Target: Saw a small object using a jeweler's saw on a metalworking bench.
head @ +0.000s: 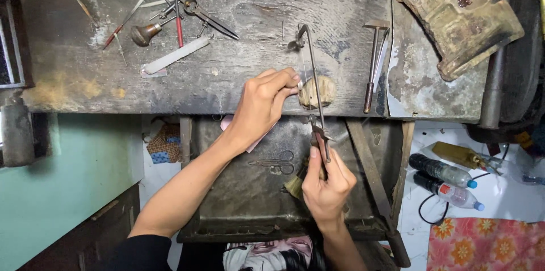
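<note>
My right hand (327,183) grips the handle of a thin-framed jeweller's saw (313,80), whose frame reaches up over the bench edge. My left hand (262,105) pinches a tiny pale piece (298,84) against a worn wooden bench peg (317,91) that juts from the dark workbench (238,66). The saw blade runs right beside the pinched piece. Both hands work above a dark metal catch tray (238,191) below the bench.
Files, gravers and pliers (209,16) lie at the bench's back left, and a small hammer (373,61) lies to the right. A dirty moulded block (454,15) sits top right. Scissors (275,163) rest in the tray. Plastic bottles (445,180) lie on the floor.
</note>
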